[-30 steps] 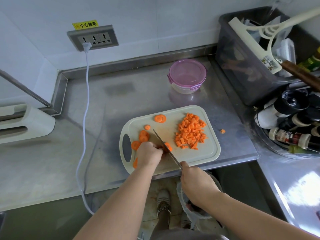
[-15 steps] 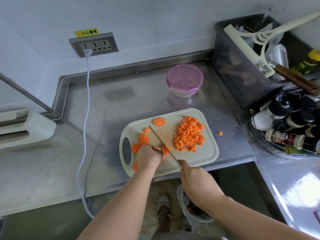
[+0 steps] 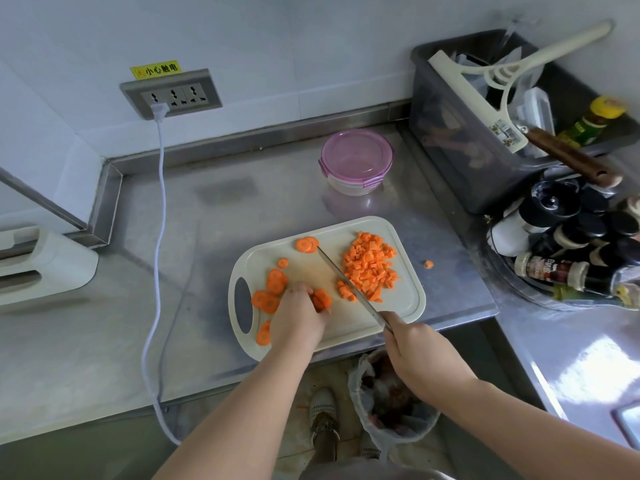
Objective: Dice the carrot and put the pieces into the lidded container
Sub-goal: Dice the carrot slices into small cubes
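Head view: a pale cream plastic cutting board w/ an oval grip hole point(image 3: 401, 306) lies on the stainless steel counter point(image 3: 173, 271), near its front edge.

The left hand point(image 3: 299, 315) is on the board, fingers curled down and pinching a small stack of orange carrot slices point(image 3: 322, 299). The right hand point(image 3: 419, 351) is wrapped round the handle of a slim steel knife point(image 3: 346, 282). The blade slants away and to the left, btwn the held stack and the heap of diced carrot point(image 3: 370, 268) on the board's right half. A few cubes sit against the blade. Can't tell if the edge touches the board.

More uncut carrot rounds point(image 3: 268, 296) lie on the left of the board by the grip hole, and an overlapping pair of rounds point(image 3: 307, 244) sits at the far edge by the knife tip. One stray carrot bit point(image 3: 428, 264) is on the counter just right of the board.

The round clear container w/ a pink clip-on lid point(image 3: 356, 161) stands behind the board, apart from it, lid on. Its contents don't show through the tint.

Far right, a dark grey see-through plastic tub point(image 3: 443, 140) holds a cream long-handled scraper point(image 3: 485, 84), plastic bags and clear boxes. A yellow-capped green bottle point(image 3: 595, 123) stands at its right. In front of it a clear round basin point(image 3: 519, 285) is packed w/ black-capped seasoning bottles. Below the counter edge, a bag-lined waste bin point(image 3: 391, 403) holds dark scraps.
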{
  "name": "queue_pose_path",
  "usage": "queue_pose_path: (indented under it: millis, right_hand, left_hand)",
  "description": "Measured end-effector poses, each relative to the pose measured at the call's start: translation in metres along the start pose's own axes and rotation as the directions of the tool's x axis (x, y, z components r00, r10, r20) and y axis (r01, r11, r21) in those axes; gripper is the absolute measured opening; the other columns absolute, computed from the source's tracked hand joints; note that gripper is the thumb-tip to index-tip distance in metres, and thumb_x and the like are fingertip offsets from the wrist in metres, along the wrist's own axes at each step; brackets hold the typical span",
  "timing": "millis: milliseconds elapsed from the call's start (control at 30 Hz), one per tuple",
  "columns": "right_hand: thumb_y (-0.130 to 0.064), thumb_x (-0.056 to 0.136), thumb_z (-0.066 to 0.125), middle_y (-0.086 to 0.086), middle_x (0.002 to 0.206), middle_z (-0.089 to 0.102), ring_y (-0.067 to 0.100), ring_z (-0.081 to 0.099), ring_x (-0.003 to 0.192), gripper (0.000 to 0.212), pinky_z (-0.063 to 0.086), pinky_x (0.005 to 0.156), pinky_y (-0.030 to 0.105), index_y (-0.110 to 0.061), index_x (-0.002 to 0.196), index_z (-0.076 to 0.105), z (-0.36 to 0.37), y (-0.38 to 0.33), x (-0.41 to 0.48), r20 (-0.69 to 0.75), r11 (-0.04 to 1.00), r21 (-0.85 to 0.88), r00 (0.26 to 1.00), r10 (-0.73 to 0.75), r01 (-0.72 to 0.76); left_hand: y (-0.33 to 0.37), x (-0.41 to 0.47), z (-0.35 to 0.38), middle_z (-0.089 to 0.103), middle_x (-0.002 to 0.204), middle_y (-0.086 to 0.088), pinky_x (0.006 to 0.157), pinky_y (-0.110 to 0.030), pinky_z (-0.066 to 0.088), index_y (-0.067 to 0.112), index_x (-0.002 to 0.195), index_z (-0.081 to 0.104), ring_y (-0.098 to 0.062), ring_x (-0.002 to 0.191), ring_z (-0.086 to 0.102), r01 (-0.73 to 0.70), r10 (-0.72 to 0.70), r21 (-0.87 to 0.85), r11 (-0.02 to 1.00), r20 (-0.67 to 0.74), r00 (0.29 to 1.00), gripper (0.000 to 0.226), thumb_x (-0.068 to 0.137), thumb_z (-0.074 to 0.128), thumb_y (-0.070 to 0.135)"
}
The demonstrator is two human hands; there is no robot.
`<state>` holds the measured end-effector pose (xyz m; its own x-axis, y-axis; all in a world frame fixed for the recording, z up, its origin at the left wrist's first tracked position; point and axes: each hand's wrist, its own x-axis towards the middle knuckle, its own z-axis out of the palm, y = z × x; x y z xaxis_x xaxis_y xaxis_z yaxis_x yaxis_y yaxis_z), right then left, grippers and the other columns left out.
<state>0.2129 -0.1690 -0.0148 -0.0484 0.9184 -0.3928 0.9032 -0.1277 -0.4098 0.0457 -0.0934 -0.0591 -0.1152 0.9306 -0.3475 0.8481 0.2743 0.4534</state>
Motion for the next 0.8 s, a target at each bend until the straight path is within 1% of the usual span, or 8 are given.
queue_pose_path:
  millis: [100, 233, 333, 433, 500, 633, 733, 800]
  right_hand:
    - [-0.03, 0.103, 0.029, 0.0, 0.077, 0.06, 0.02, 0.063, 0.069, 0.038, 0.055, 0.068, 0.04, -0.026, 0.14, 0.035, 0.001, 0.002, 0.0, -0.003, 1.0, 0.008, 1.0, -0.009, 0.009]
    - [-0.03, 0.102, 0.03, -0.001, 0.078, 0.06, 0.02, 0.063, 0.07, 0.036, 0.055, 0.068, 0.04, -0.026, 0.138, 0.036, 0.002, 0.003, 0.001, -0.005, 1.0, -0.001, 1.0, -0.02, 0.02]
    - [-0.031, 0.102, 0.03, 0.0, 0.079, 0.062, 0.02, 0.062, 0.07, 0.035, 0.055, 0.068, 0.04, -0.026, 0.137, 0.037, 0.002, 0.004, 0.001, 0.001, 1.0, -0.006, 1.0, -0.025, 0.025]
    - [-0.031, 0.102, 0.029, 0.001, 0.079, 0.062, 0.021, 0.062, 0.07, 0.035, 0.055, 0.067, 0.04, -0.027, 0.136, 0.036, 0.003, 0.005, 0.001, 0.006, 1.0, -0.009, 1.0, -0.026, 0.026]
    - [-0.031, 0.102, 0.029, 0.002, 0.08, 0.062, 0.022, 0.062, 0.071, 0.035, 0.055, 0.068, 0.041, -0.027, 0.136, 0.037, 0.003, 0.007, 0.002, 0.012, 1.0, -0.002, 1.0, -0.019, 0.019]
    - [-0.029, 0.102, 0.03, 0.002, 0.08, 0.062, 0.023, 0.062, 0.072, 0.033, 0.054, 0.068, 0.042, -0.027, 0.134, 0.038, 0.001, 0.007, 0.002, 0.013, 1.0, 0.019, 1.0, -0.02, 0.02]
    - [-0.028, 0.102, 0.03, 0.003, 0.079, 0.061, 0.025, 0.061, 0.072, 0.033, 0.051, 0.067, 0.041, -0.025, 0.134, 0.039, -0.002, 0.009, 0.001, 0.013, 1.0, 0.02, 1.0, -0.014, 0.014]
    - [-0.028, 0.103, 0.029, 0.002, 0.074, 0.058, 0.024, 0.06, 0.069, 0.034, 0.049, 0.064, 0.04, -0.025, 0.135, 0.038, -0.004, 0.011, 0.0, 0.011, 1.0, 0.013, 1.0, -0.016, 0.016]
  left_hand:
    - [0.001, -0.001, -0.002, 0.064, 0.098, 0.0, 0.063, -0.029, 0.04, 0.017, 0.103, 0.057, -0.023, 0.091, 0.061, 0.003, -0.003, 0.0, 1.0, -0.021, 1.0, 0.024, 0.088, 0.061, 0.035]
    - [0.0, -0.002, -0.003, 0.065, 0.094, 0.001, 0.063, -0.029, 0.041, 0.017, 0.101, 0.058, -0.022, 0.087, 0.061, 0.008, -0.008, 0.009, 1.0, 0.005, 1.0, 0.022, 0.087, 0.062, 0.035]
    - [-0.004, -0.003, -0.005, 0.064, 0.094, 0.001, 0.062, -0.031, 0.042, 0.019, 0.099, 0.057, -0.022, 0.086, 0.061, 0.021, -0.023, 0.07, 0.997, 0.025, 0.999, 0.024, 0.085, 0.062, 0.038]
    - [-0.007, -0.009, -0.008, 0.062, 0.092, 0.004, 0.063, -0.031, 0.043, 0.022, 0.094, 0.054, -0.019, 0.084, 0.059, 0.009, -0.018, 0.132, 0.991, 0.072, 0.997, 0.02, 0.084, 0.062, 0.036]
    - [-0.01, -0.011, -0.007, 0.063, 0.092, 0.005, 0.063, -0.03, 0.044, 0.023, 0.094, 0.054, -0.018, 0.085, 0.06, -0.043, 0.026, 0.166, 0.985, 0.106, 0.994, 0.018, 0.083, 0.062, 0.035]
    - [-0.016, -0.017, -0.003, 0.063, 0.097, 0.007, 0.066, -0.029, 0.048, 0.025, 0.101, 0.056, -0.017, 0.089, 0.062, -0.15, 0.129, 0.207, 0.967, 0.108, 0.986, 0.016, 0.085, 0.059, 0.025]
    - [-0.019, -0.023, 0.001, 0.065, 0.104, 0.007, 0.069, -0.029, 0.052, 0.025, 0.113, 0.054, -0.015, 0.093, 0.063, -0.282, 0.266, 0.293, 0.914, 0.092, 0.959, 0.022, 0.091, 0.056, 0.026]
    - [-0.019, -0.025, 0.004, 0.065, 0.107, 0.005, 0.069, -0.031, 0.054, 0.024, 0.124, 0.047, -0.017, 0.092, 0.065, -0.356, 0.347, 0.367, 0.859, 0.093, 0.933, 0.03, 0.095, 0.051, 0.028]
